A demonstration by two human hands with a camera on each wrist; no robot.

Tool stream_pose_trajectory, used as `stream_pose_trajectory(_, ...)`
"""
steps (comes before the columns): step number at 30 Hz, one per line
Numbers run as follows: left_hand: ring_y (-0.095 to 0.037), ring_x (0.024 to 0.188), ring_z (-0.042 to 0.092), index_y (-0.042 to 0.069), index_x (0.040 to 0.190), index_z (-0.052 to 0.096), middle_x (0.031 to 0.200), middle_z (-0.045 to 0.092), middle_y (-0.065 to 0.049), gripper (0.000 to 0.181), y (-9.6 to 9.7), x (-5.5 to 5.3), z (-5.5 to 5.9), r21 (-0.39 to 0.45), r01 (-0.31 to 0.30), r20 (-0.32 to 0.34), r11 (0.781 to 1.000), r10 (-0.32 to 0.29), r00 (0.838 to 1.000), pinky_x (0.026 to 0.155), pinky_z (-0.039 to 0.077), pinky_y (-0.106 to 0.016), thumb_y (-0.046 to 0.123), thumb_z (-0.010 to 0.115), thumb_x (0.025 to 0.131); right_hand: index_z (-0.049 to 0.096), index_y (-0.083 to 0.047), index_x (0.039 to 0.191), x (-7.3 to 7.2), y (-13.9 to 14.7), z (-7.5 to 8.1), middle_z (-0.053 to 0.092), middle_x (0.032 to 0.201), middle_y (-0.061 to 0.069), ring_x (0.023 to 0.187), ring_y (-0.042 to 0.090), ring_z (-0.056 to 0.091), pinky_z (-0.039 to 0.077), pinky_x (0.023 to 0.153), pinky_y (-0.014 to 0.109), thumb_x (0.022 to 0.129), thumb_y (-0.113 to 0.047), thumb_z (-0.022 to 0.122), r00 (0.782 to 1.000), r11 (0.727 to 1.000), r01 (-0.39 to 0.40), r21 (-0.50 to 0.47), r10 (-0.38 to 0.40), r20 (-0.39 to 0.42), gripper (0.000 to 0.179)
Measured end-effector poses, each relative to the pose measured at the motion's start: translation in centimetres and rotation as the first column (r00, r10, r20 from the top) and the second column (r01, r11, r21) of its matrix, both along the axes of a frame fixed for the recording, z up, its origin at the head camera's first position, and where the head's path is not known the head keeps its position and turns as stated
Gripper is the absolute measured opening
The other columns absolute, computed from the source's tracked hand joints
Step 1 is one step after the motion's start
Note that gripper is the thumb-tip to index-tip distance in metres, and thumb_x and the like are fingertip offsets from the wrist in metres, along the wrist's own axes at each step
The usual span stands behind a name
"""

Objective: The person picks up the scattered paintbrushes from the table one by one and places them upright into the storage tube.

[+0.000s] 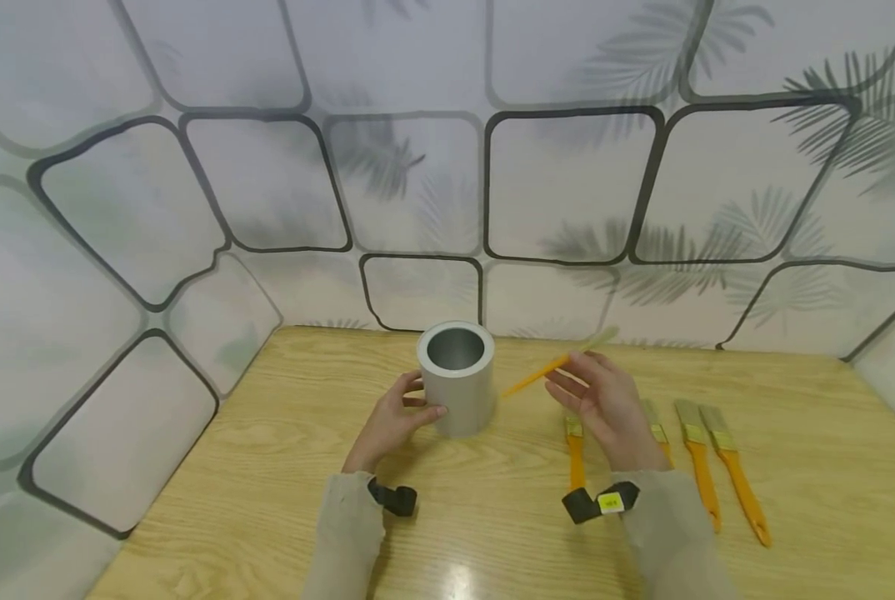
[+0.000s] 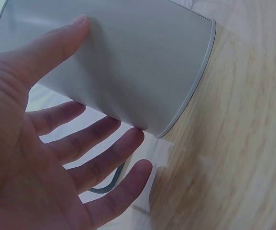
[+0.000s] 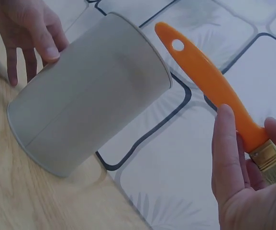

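A grey canister (image 1: 458, 407) is held by the left hand (image 1: 391, 423), with the thumb laid on its near side and fingertips set against the far side; one finger is seen clear of it. By the right hand (image 1: 603, 407), well apart from the left, an orange-handled brush (image 3: 209, 81) is pinched near its metal band, the holed end of the handle pointed towards the canister. The canister is stood upright on the wooden table (image 1: 260, 467), its open mouth uppermost.

The brush could be twisted or dropped, since its long handle is supported only near the band. Were the rim knocked by the handle, the canister might be tilted, as it is steadied from one side only.

Beside and beyond the right wrist, four more brushes (image 1: 740, 479) are laid on the table; two are partly covered by the right hand and sleeve (image 1: 665, 517). In the head view, the held bristles are blurred against the patterned wall (image 1: 571, 192), and the canister's floor cannot be made out
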State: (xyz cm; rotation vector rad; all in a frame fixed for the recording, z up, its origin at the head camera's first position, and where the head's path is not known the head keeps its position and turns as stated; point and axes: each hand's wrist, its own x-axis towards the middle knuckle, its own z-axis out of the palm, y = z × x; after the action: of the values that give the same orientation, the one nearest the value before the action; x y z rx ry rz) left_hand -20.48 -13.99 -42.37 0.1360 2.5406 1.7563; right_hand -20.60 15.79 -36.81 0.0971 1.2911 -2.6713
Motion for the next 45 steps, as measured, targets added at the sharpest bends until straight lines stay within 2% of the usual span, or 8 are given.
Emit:
stream_pose_trajectory(7,-0.042,0.119,0.059,0.004,0.149,0.047,0.143,0.051,-0.025,0.068,-0.1,0.0,-0.2,0.008,0.011,-0.003,1.0,-0.011,1.0,0.093,0.052,-0.054,0.014,0.079,0.09,0.057,-0.011,0.088,-0.3,-1.3,0.9,0.067,0.085,0.002,0.089,0.024,0.07,0.058,0.085,0.035,0.107,-0.01,0.052,0.998,0.993,0.059,-0.099,-0.061,-0.024,0.019)
stream_pose_trajectory(11,-0.042,0.118,0.059,0.003,0.149,0.047,0.143,0.051,-0.026,0.068,-0.2,0.1,-0.1,0.004,0.016,-0.01,1.0,-0.016,1.0,0.092,0.053,-0.054,0.014,0.08,0.09,0.055,-0.01,0.088,-0.7,-2.2,1.3,0.069,0.087,0.004,0.089,0.024,0.07,0.059,0.085,0.036,0.106,-0.008,0.053,0.994,0.985,0.096,-0.144,-0.102,-0.036,0.018)
stream_pose_trajectory(16,-0.042,0.118,0.059,0.004,0.148,0.048,0.142,0.052,-0.025,0.067,-0.1,0.1,-0.1,0.005,0.012,-0.006,1.0,-0.012,1.0,0.092,0.053,-0.054,0.014,0.08,0.09,0.053,-0.009,0.094,-1.5,-3.6,1.8,0.07,0.09,0.006,0.088,0.023,0.072,0.059,0.086,0.037,0.104,-0.005,0.057,0.985,0.978,0.151,-0.143,-0.16,-0.059,0.011)
stream_pose_trajectory(20,-0.041,0.118,0.059,0.004,0.148,0.049,0.142,0.053,-0.023,0.066,-0.1,0.1,-0.1,0.012,0.007,0.004,1.0,-0.007,1.0,0.093,0.052,-0.055,0.015,0.079,0.091,0.053,-0.009,0.093,-2.1,-4.6,2.0,0.069,0.089,0.006,0.086,0.024,0.072,0.059,0.085,0.039,0.102,0.0,0.058,0.98,0.977,0.173,-0.125,-0.183,-0.073,0.013)
stream_pose_trajectory(25,-0.04,0.118,0.059,0.005,0.147,0.049,0.142,0.053,-0.023,0.065,-0.1,0.3,0.0,0.021,0.01,0.008,1.0,-0.01,1.0,0.093,0.052,-0.054,0.015,0.079,0.091,0.053,-0.01,0.096,-2.5,-5.8,1.7,0.071,0.089,0.005,0.085,0.021,0.073,0.058,0.087,0.042,0.1,0.003,0.06,0.972,0.985,0.175,0.007,-0.171,-0.163,0.015)
stream_pose_trajectory(32,-0.04,0.118,0.059,0.005,0.147,0.049,0.142,0.052,-0.023,0.064,-0.2,0.4,0.1,0.037,0.018,0.005,0.999,-0.018,1.0,0.092,0.053,-0.054,0.014,0.078,0.091,0.057,-0.006,0.104,-2.9,-7.5,1.1,0.07,0.09,0.004,0.087,0.017,0.071,0.058,0.089,0.04,0.096,0.004,0.067,0.944,0.957,0.224,0.183,-0.167,-0.284,0.016)
stream_pose_trajectory(36,-0.04,0.118,0.059,0.005,0.147,0.05,0.142,0.052,-0.024,0.063,-0.3,0.2,-0.1,0.033,0.023,-0.004,0.999,-0.023,1.0,0.092,0.053,-0.054,0.013,0.078,0.092,0.059,-0.006,0.101,-3.2,-8.2,0.6,0.067,0.091,0.002,0.086,0.013,0.067,0.056,0.089,0.036,0.093,0.004,0.07,0.938,0.932,0.255,0.258,-0.173,-0.301,0.016)
stream_pose_trajectory(45,-0.042,0.118,0.059,0.005,0.148,0.049,0.142,0.053,-0.024,0.063,-0.5,0.2,-0.1,0.03,0.034,-0.005,0.999,-0.034,0.999,0.093,0.052,-0.055,0.015,0.077,0.093,0.061,0.003,0.114,-3.2,-9.1,-0.2,0.065,0.114,0.011,0.102,0.017,0.062,0.05,0.093,0.033,0.092,0.004,0.069,0.952,0.874,0.189,0.447,-0.051,-0.302,0.023)
